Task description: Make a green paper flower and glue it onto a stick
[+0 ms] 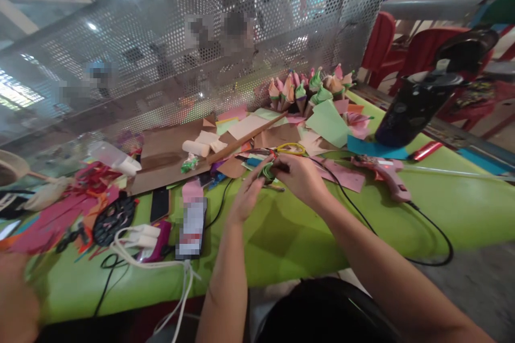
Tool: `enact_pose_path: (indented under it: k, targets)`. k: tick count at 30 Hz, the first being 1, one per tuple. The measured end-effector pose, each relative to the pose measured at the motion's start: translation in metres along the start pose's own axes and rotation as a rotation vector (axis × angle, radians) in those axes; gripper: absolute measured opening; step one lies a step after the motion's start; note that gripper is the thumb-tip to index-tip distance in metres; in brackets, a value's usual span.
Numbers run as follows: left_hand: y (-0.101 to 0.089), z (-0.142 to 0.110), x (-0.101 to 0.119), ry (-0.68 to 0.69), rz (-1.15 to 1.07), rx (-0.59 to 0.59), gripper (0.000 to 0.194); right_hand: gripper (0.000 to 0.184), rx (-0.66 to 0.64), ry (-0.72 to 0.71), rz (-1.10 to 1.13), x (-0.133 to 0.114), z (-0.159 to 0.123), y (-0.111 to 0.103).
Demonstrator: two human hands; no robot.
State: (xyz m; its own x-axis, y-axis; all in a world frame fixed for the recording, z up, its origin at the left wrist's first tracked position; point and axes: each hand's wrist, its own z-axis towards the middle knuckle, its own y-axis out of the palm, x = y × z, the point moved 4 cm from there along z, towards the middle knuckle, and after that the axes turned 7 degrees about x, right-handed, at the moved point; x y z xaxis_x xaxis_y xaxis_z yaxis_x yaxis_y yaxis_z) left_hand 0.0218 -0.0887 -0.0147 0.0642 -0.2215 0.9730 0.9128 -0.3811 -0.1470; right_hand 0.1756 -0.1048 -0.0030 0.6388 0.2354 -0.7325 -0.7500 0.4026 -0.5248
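Observation:
A small coil of green paper [266, 172] sits between my two hands above the table. My left hand [246, 196] has its fingers closed around the coil's left side. From the right, my right hand [300, 174] pinches at the coil with bent fingers, its fingertips partly hidden. Just behind them lie a yellow loop [292, 148] and scattered paper. To the right, a pink hot glue gun [382, 174] rests on the green tabletop [446, 209], its black cord curling towards the front edge.
Several paper cones with swirled tops [300, 91] stand at the back by a perforated metal panel [241, 59]. A dark tumbler [414, 110] is at the right. On the left are a lit phone [191, 228], white cables [134, 262], red paper strips [68, 214] and another person's arm [18, 295].

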Motion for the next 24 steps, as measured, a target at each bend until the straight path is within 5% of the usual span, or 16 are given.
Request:
enact_pose_path:
  k: [16,24]
  targets:
    - [0.0042,0.0026,-0.0097,-0.089,-0.024,0.046,0.052,0.016,0.030,-0.075,-0.026,0.0004,-0.0007,0.0044]
    - [0.0027,0.0034,-0.0074,0.022,-0.016,0.016,0.044,0.015,-0.028,-0.055,0.144,0.0009,-0.0004,0.0036]
